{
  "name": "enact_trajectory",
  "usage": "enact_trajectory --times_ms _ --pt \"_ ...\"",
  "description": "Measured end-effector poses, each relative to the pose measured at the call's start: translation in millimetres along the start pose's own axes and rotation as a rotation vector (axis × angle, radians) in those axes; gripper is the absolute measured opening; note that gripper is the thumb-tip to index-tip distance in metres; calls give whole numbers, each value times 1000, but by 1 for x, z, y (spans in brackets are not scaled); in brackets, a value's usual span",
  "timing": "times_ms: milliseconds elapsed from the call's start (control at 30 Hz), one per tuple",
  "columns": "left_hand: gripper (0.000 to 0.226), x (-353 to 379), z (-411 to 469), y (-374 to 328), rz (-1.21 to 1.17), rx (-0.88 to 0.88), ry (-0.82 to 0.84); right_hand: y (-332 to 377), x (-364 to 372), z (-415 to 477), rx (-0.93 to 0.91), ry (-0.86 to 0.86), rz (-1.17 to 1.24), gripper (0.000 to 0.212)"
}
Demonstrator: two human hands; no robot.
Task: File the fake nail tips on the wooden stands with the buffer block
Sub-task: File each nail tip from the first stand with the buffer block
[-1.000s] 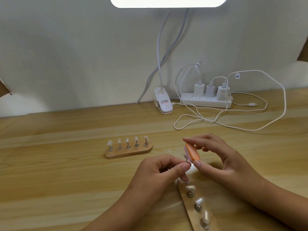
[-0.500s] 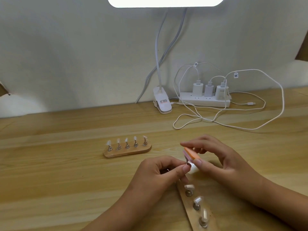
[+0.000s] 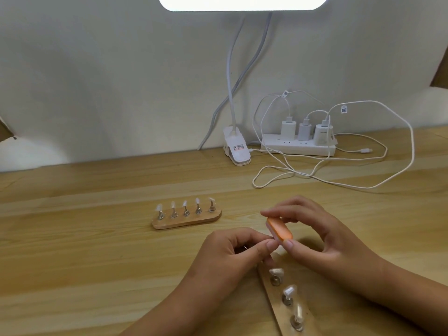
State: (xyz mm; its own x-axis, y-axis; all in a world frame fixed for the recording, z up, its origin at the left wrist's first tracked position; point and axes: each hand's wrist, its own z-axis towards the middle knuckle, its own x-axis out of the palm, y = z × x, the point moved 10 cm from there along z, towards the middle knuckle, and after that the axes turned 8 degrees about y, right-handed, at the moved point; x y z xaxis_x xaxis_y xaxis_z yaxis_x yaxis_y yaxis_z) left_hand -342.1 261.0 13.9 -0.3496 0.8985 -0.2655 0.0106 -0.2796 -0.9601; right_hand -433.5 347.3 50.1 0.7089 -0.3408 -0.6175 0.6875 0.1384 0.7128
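Filing is under way at the far end of the near wooden stand (image 3: 281, 311). All places below are given from that stand.

- Right hand (image 3: 322, 241): grips the orange buffer block (image 3: 280, 229) between thumb and forefinger, just above the stand's far end.
- Left hand (image 3: 232, 253): fingers curled, thumb and forefinger pinched beside the block, apparently steadying the end nail tip, which the fingers hide.
- Three nail tips (image 3: 289, 291): exposed on the stand's nearer part, between the forearms.
- Second wooden stand (image 3: 186, 223): five tips, beyond and to the left, well apart, touched by neither hand.

Hazards, as judged:
- The block could skid off the small curved tip and rasp the left fingertips.
- Too much pressure could pop the tip from its mount.
- A forearm could brush the three exposed tips.
- The stand could pivot, since it lies askew.

Writing:
- Lamp clamp (image 3: 238, 151), well beyond the stand at the wall: a label in red print, too small to read.
- Power strip (image 3: 298, 147), beside the clamp: faint grey lettering on one charger, illegible.
- Cable tags (image 3: 343, 109), above the power strip: square codes only.
- No brand can be read anywhere.
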Motion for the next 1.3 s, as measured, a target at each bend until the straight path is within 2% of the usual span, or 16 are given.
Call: enact_trajectory --times_ms 400,533,1033,1167,1300 --pt "25 0 0 2 -2 -14 2 0 -1 0 16 -7 41 38" --pt "25 -2 1 2 6 0 -10 -9 -3 0 73 -20 58 33" --pt "24 -1 1 1 -3 2 -10 -3 -2 -2 -18 -45 -2 41" --pt "30 -2 1 3 -6 3 -19 -9 -7 -2 26 -78 35 41" --pt "22 -1 0 3 -14 0 -13 -7 -5 -1 2 -59 39 39"
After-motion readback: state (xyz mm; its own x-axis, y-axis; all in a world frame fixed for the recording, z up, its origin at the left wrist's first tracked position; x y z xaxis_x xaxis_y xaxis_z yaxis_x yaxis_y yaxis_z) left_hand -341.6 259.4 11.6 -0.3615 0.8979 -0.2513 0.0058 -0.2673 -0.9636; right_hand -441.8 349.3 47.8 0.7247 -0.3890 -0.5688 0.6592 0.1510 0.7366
